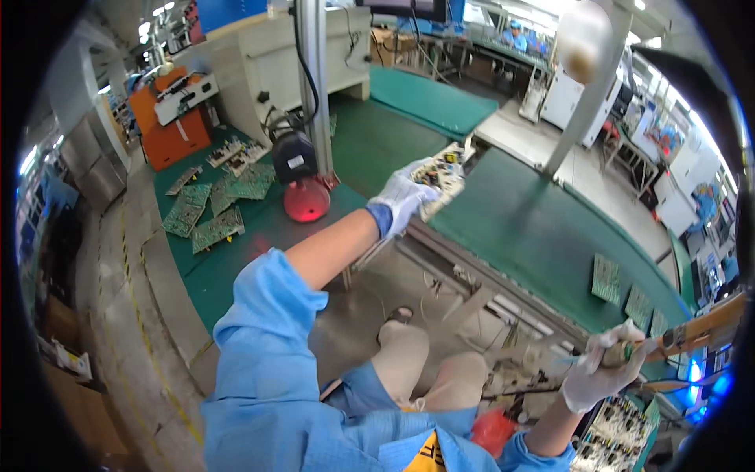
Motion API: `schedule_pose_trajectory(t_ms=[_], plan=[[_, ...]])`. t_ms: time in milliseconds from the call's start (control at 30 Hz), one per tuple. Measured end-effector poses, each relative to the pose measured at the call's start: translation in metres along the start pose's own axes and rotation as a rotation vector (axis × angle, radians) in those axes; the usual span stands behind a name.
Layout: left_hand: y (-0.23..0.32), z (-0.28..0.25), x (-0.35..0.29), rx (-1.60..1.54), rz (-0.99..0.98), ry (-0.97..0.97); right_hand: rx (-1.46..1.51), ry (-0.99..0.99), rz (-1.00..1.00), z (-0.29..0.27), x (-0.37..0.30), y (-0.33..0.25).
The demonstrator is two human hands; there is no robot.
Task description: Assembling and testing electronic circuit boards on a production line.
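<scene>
Leftmost, on a smooth green bench point(193, 271), at least six circuit boards point(187, 210) lie loosely overlapped, their pale green faces speckled with solder. Behind them stands one boxy orange case point(174, 130). One black housing point(294, 149) follows, bearing one white label point(296, 164) too small to read, and beneath it one glossy, rounded red dome point(307, 201). The left hand point(405, 197), in a white fabric glove with a blue cuff, is closed around the edge of one component-laden board point(448, 175), which it holds up beside the bench's inner edge. Below, the person's blue shirt point(275, 425) shows one yellow patch point(427, 456) with dark lettering. Farther right, three flat boards point(605, 279) rest on a green belt point(519, 212). The right hand point(602, 370), gloved likewise, has its fingers curled around one small rounded greenish object point(619, 354), unclear in kind. Under it sit several white-and-black component boards point(617, 433), too crowded to count.
</scene>
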State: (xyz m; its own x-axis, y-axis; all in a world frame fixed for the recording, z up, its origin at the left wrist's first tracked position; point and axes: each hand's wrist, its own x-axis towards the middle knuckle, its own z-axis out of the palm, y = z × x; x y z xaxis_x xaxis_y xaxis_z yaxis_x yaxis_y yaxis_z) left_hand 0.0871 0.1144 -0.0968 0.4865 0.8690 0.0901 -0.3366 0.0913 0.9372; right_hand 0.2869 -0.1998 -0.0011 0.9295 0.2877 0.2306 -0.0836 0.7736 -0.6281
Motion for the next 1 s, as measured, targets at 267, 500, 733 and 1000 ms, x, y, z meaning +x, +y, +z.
schedule_pose_trajectory(t_ms=[267, 500, 733, 1000], plan=[[-0.079, -0.144, 0.069, 1.437, 0.007, 0.441, -0.233, -0.157, -0.016, -0.048, -0.008, -0.016], [-0.057, -0.053, 0.006, 1.41, 0.302, -0.134, -0.19, -0.412, 0.045, -0.071, -0.007, -0.032], [0.079, 0.012, -0.017, 1.356, 0.681, -0.65, -0.237, -0.073, -0.444, -0.102, 0.025, -0.066], [0.119, -0.178, 0.033, 1.959, 0.278, 0.324, -0.082, -0.288, -0.397, -0.083, 0.044, -0.062]])
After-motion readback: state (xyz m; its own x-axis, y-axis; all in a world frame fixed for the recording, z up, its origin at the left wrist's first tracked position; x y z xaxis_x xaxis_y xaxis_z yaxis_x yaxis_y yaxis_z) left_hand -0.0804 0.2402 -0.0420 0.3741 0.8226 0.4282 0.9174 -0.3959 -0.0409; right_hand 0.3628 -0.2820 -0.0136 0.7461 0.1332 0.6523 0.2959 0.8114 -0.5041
